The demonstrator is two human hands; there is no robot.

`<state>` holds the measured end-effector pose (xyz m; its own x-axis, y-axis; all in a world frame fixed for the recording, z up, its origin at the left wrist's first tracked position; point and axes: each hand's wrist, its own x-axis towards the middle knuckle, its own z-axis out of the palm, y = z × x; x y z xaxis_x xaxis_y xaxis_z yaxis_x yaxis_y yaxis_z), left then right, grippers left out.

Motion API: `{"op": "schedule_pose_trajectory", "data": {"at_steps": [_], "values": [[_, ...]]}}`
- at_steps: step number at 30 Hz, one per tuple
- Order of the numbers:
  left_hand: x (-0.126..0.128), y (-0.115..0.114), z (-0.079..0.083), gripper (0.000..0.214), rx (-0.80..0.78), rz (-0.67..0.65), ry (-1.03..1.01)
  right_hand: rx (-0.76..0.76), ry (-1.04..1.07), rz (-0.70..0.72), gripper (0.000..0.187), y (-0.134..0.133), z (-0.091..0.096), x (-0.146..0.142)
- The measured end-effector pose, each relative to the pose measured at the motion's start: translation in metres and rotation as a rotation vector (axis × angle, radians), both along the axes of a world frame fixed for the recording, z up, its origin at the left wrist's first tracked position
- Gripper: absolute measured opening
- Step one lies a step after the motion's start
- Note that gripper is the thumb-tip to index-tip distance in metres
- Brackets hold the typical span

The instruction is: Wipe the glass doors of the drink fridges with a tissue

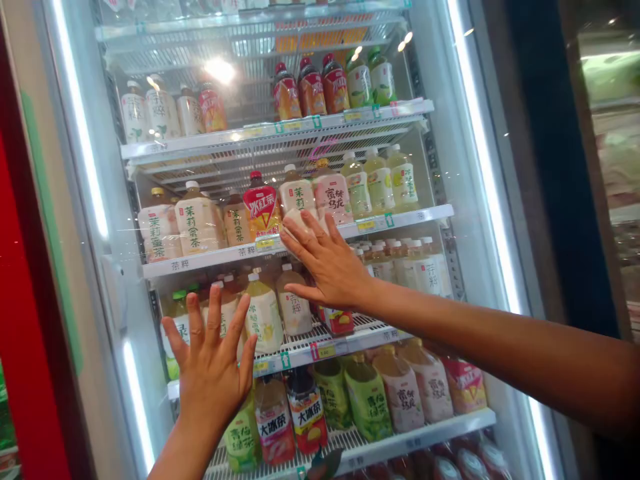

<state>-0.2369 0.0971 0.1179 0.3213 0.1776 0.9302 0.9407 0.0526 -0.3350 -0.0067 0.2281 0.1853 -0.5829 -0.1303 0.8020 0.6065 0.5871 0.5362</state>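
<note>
Right arm reaching in from the lower right edge, long and bare, and the right hand (pixel 327 263) lands flat on the glass door (pixel 445 167), fingers fanned apart, palm to the pane, gripping nothing. Take the red-labelled bottle (pixel 261 208) as our marker: it stands behind that glass on a white shelf (pixel 200 261), and the right hand sits just to its right and slightly lower, fingertips overlapping the shelf edge beside it. Left hand (pixel 210 373) comes up from the bottom edge, well below the red-labelled bottle and a little to its left, also open wide (all five fingers splayed, thumb pointing right), palm laid on the same pane and holding nothing. The two hands are well apart. The door itself fills most of the view in front of the red-labelled bottle, lit strips running down both its sides. Pale tea bottles (pixel 199 223) line up to the left of the marker, more bottles (pixel 310 90) sit on the rack above it, and green and pink packs (pixel 367 400) lean far below it to the right.
</note>
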Motion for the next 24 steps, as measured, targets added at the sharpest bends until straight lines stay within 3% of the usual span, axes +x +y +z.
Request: {"op": "schedule_pose_trajectory", "data": {"at_steps": [3,5,9,11,14,16,21,22,24], "values": [[-0.004,-0.001,-0.001,0.077,0.007,-0.013,0.004,0.069,-0.264,0.036,0.096,-0.005,0.000,-0.001],[-0.004,0.000,-0.001,0.078,0.004,-0.018,0.002,0.105,-0.373,0.043,0.094,-0.007,0.010,-0.005],[-0.003,0.000,-0.001,0.078,0.015,-0.027,-0.009,0.013,-0.055,-0.081,0.096,-0.011,0.035,-0.018],[-0.003,-0.002,0.000,0.077,0.022,-0.034,-0.019,0.040,-0.098,-0.058,0.100,-0.013,0.028,-0.022],[-0.004,-0.003,-0.001,0.076,0.025,-0.029,-0.013,0.184,-0.448,0.084,0.095,-0.013,0.005,-0.023],[-0.005,-0.003,-0.001,0.076,0.018,-0.020,0.000,0.225,-0.537,0.121,0.092,-0.011,0.006,-0.023],[-0.004,-0.002,-0.001,0.075,0.023,-0.010,-0.021,0.066,-0.073,-0.023,0.095,-0.008,0.044,-0.028],[-0.004,-0.001,-0.001,0.075,0.018,-0.008,-0.025,0.070,-0.087,-0.024,0.098,-0.009,0.042,-0.028],[-0.005,-0.002,0.000,0.075,0.007,-0.007,-0.025,0.145,-0.309,0.018,0.099,-0.011,0.030,-0.026]]}}
